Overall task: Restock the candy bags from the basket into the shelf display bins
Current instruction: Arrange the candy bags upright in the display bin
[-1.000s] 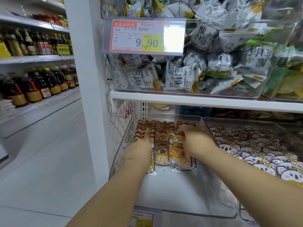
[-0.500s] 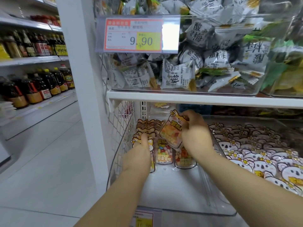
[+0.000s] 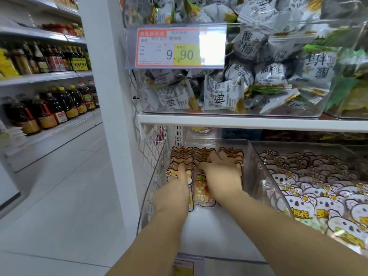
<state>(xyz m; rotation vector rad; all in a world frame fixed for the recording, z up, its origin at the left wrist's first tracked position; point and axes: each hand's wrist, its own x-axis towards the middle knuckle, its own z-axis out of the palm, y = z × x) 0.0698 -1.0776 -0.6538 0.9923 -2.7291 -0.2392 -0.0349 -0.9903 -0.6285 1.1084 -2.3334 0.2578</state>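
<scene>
Forearms reach into the clear bin on the lower shelf. Left hand rests with straight fingers on the front-left of the candy bags, forefinger pressing its dog-face top. Right hand, fingers spread flat, presses on the rows standing at the bin's back. Koala bags fill the neighbouring bin. Above, plum packets sit behind a price tag.

Dark oil bottles line the aisle shelves — an orange-and-yellow price tag reads 9.90, beside a white pillar.
</scene>
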